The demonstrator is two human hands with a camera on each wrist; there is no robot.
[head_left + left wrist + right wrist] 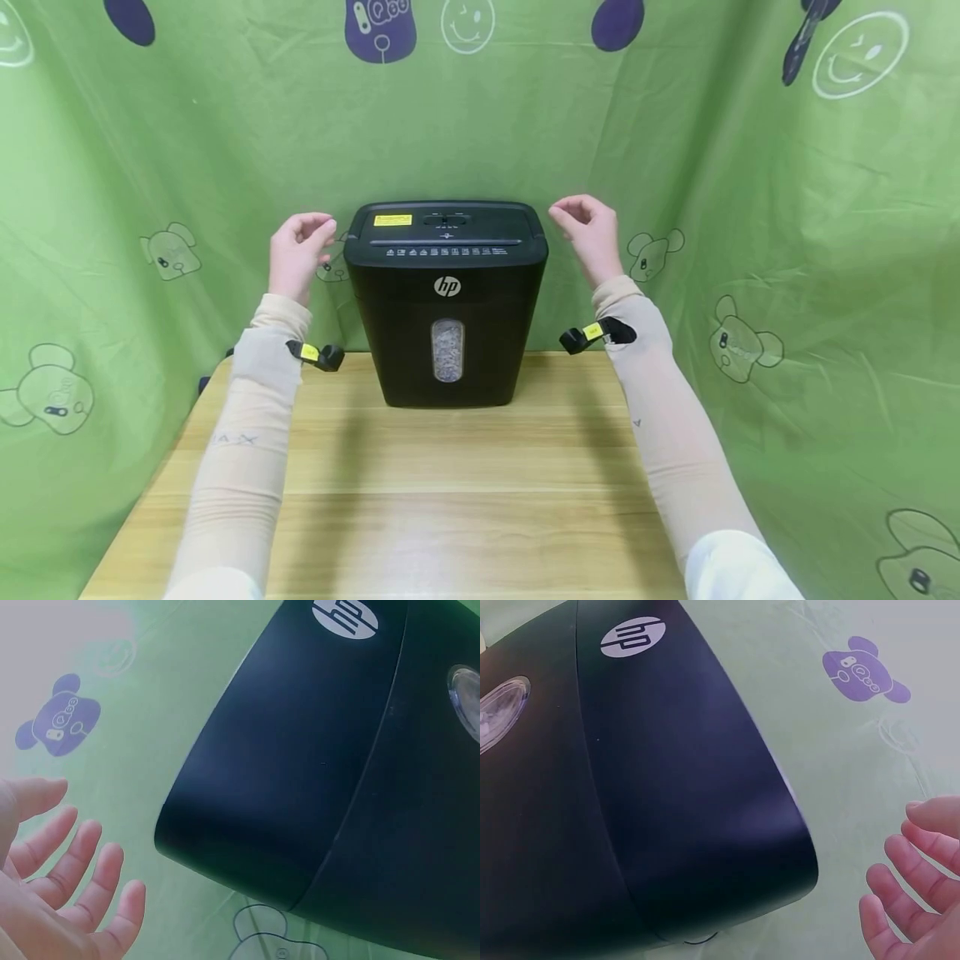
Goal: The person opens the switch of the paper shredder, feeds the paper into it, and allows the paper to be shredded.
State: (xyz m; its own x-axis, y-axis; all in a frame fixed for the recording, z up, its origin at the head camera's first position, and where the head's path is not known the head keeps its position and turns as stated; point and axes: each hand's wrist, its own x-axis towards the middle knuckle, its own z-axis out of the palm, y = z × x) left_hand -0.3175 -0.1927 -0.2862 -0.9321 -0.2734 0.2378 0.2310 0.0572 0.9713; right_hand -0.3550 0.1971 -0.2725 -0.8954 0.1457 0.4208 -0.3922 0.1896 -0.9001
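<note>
A black HP paper shredder (397,321) stands upright at the back of the wooden table, with shredded paper showing through its oval front window (448,351). Its top carries a yellow label and a row of small icons. My left hand (298,250) hovers beside the upper left corner, apart from it and holding nothing; in the left wrist view its fingers (86,847) are loosely bent and spread. On the other side, my right hand (591,235) is raised near the upper right corner, also without anything in it, its relaxed fingers (911,866) bent.
The wooden table (450,492) stretches from the shredder toward me. A green curtain (480,125) with cartoon prints hangs behind the shredder and along both sides. Small black wrist cameras stick inward from both sleeved forearms.
</note>
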